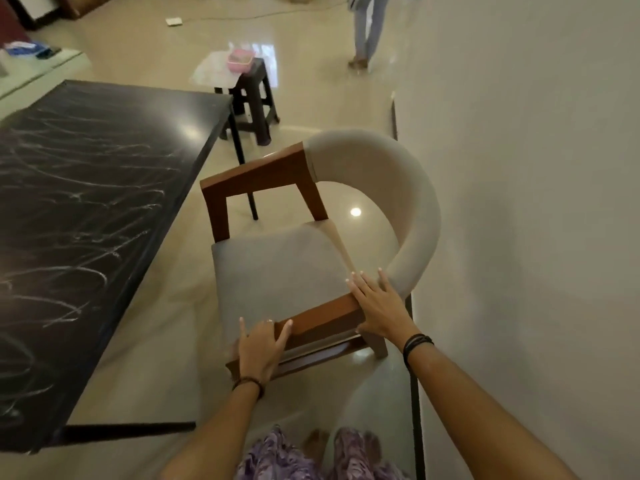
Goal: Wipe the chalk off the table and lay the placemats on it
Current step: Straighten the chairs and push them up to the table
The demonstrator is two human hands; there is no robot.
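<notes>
A black table (104, 174) covered in white chalk scribbles fills the left side. To its right stands a wooden chair (277, 271) with a grey seat and a curved cream backrest. My left hand (259, 348) grips the near wooden armrest at its front end. My right hand (377, 310) lies on the same armrest where it meets the backrest, fingers spread flat. No placemats or cloth are in view.
A dark plastic stool (252, 98) with a pink box (239, 60) on it stands beyond the table. A person's legs (367, 29) are at the far back. A wall (519, 202) runs close along the right. A white counter (34, 71) sits at far left.
</notes>
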